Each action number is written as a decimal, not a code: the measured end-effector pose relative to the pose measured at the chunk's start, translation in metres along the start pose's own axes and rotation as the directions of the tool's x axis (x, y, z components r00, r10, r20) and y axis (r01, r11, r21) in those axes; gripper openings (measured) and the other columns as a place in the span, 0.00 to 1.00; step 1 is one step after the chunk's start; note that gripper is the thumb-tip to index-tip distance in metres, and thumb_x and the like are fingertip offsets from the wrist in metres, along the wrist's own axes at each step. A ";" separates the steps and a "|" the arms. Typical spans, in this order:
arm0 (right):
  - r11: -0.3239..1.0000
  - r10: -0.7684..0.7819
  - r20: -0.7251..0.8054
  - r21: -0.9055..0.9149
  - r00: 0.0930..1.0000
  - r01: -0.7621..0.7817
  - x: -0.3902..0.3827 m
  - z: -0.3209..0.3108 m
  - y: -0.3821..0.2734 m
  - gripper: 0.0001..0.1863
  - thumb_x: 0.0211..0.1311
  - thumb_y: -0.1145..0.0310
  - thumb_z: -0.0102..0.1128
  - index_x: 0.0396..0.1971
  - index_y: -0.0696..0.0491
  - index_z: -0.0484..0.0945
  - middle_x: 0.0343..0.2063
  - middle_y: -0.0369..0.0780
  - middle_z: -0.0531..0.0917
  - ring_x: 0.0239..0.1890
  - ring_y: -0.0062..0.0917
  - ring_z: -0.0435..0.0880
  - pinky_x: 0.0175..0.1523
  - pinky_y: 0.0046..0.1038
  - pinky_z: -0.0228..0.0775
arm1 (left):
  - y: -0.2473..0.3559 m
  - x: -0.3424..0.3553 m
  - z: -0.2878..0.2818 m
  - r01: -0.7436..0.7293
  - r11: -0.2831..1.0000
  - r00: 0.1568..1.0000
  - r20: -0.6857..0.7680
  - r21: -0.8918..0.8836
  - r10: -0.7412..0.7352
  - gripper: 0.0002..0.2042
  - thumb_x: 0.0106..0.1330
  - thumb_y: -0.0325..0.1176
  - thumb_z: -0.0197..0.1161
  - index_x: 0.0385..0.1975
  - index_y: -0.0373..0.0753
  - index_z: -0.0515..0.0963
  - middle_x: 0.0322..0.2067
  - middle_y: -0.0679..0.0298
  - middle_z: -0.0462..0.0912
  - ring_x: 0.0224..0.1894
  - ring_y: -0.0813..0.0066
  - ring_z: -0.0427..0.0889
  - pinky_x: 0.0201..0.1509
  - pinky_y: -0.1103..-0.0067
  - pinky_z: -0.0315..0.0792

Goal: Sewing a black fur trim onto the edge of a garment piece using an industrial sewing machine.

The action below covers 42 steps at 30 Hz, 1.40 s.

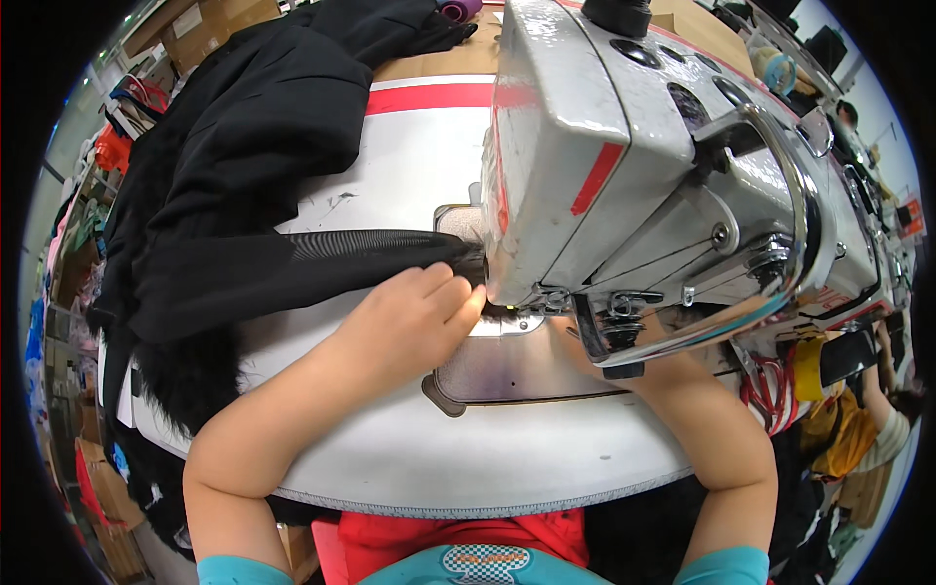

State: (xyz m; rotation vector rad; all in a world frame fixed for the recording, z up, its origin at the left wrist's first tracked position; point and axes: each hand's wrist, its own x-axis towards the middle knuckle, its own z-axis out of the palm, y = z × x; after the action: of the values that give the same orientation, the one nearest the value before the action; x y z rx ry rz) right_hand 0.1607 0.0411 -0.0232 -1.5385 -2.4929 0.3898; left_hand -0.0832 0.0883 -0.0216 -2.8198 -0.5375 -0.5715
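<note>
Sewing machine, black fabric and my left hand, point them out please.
Sewing machine (648, 195): head view, on its grey housing.
Black fabric (258, 146): head view, on its upper folds.
Left hand (414, 312): head view, on its back.

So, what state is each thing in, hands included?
Sewing machine, upright; running or stopped, unclear.
Black cloth, creased, one end reaching the machine.
Black fur, bunched against the cloth.
Left hand, fingers curled at the cloth; grip unclear.
Right hand, partly hidden behind the machine; grip unclear.
Purple roll, coiled.

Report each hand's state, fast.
Left hand: curled closed at the black fabric; grip unclear.
Right hand: mostly hidden behind the sewing machine; cannot be told.
</note>
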 end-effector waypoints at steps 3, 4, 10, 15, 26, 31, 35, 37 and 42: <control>0.995 0.067 -0.054 0.080 0.996 -0.062 0.001 -0.003 -0.018 0.11 0.56 0.63 0.55 0.22 0.55 0.75 0.19 0.34 0.78 0.19 0.25 0.75 0.26 0.27 0.65 | 0.003 -0.001 -0.004 0.009 0.999 1.000 -0.004 -0.032 -0.009 0.13 0.47 0.30 0.56 0.34 0.37 0.75 0.24 0.69 0.66 0.30 0.75 0.69 0.29 0.82 0.68; 0.994 0.073 -0.064 0.091 0.995 -0.067 0.003 -0.005 -0.025 0.11 0.56 0.63 0.55 0.21 0.55 0.75 0.18 0.35 0.78 0.19 0.25 0.75 0.26 0.27 0.65 | 0.002 0.000 -0.006 0.020 0.999 1.000 0.024 -0.041 -0.019 0.12 0.47 0.30 0.56 0.34 0.37 0.76 0.24 0.69 0.66 0.30 0.75 0.69 0.29 0.82 0.68; 0.929 0.253 -0.074 0.295 0.965 -0.222 0.004 0.001 -0.041 0.10 0.58 0.62 0.54 0.25 0.54 0.73 0.20 0.33 0.76 0.23 0.21 0.76 0.28 0.24 0.66 | 0.005 0.005 -0.017 0.010 1.000 0.995 0.100 0.007 -0.010 0.14 0.47 0.30 0.56 0.35 0.36 0.76 0.26 0.68 0.67 0.33 0.74 0.70 0.28 0.82 0.68; 0.952 -0.303 -0.197 -0.104 0.933 0.287 0.001 0.015 -0.012 0.09 0.61 0.62 0.50 0.31 0.53 0.71 0.25 0.32 0.76 0.28 0.15 0.76 0.30 0.22 0.66 | 0.013 0.008 -0.014 0.141 0.965 0.979 0.179 -0.221 -0.102 0.09 0.47 0.27 0.55 0.29 0.32 0.73 0.28 0.62 0.66 0.35 0.69 0.70 0.30 0.80 0.70; 0.935 0.087 0.144 0.328 0.986 -0.131 0.004 0.014 -0.008 0.07 0.55 0.68 0.54 0.31 0.55 0.72 0.25 0.34 0.76 0.28 0.15 0.75 0.31 0.21 0.67 | 0.013 0.003 0.004 0.047 0.971 0.999 0.037 -0.234 -0.039 0.11 0.45 0.26 0.57 0.30 0.31 0.72 0.26 0.62 0.66 0.33 0.68 0.69 0.33 0.77 0.71; 0.712 0.093 0.032 0.696 0.995 -0.089 0.002 0.022 -0.004 0.06 0.50 0.72 0.59 0.29 0.54 0.73 0.23 0.34 0.77 0.26 0.15 0.74 0.29 0.21 0.66 | 0.011 0.004 0.004 0.008 0.981 1.000 0.017 -0.193 -0.005 0.11 0.46 0.26 0.57 0.31 0.31 0.73 0.27 0.62 0.68 0.34 0.69 0.69 0.34 0.78 0.71; 0.598 0.072 -0.003 0.800 0.997 -0.041 0.004 0.028 0.001 0.07 0.47 0.74 0.62 0.28 0.54 0.74 0.22 0.34 0.77 0.25 0.15 0.74 0.28 0.21 0.65 | 0.008 0.005 0.004 0.059 0.969 0.997 0.052 -0.240 -0.048 0.10 0.47 0.27 0.57 0.31 0.33 0.74 0.27 0.64 0.68 0.34 0.69 0.70 0.34 0.79 0.71; 0.567 0.064 0.006 0.823 0.998 -0.042 0.004 0.033 0.005 0.08 0.47 0.75 0.62 0.29 0.55 0.74 0.23 0.35 0.77 0.25 0.15 0.74 0.29 0.21 0.66 | 0.008 0.005 0.003 0.074 0.969 0.997 0.051 -0.236 -0.064 0.09 0.48 0.27 0.57 0.31 0.34 0.74 0.26 0.64 0.69 0.35 0.69 0.70 0.34 0.79 0.71; 0.718 -0.063 -0.112 0.685 0.992 0.123 -0.004 0.044 0.012 0.10 0.48 0.75 0.62 0.33 0.55 0.76 0.26 0.37 0.78 0.27 0.18 0.76 0.32 0.22 0.69 | 0.009 0.006 0.002 0.086 0.963 0.996 0.025 -0.257 -0.082 0.09 0.47 0.27 0.57 0.29 0.34 0.75 0.26 0.65 0.69 0.35 0.70 0.69 0.34 0.79 0.71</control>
State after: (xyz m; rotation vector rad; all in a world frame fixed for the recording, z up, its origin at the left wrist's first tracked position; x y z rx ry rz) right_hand 0.1600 0.0370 -0.0688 -1.0731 -1.9747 1.0744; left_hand -0.0734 0.0825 -0.0221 -3.0592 -0.6298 -0.6847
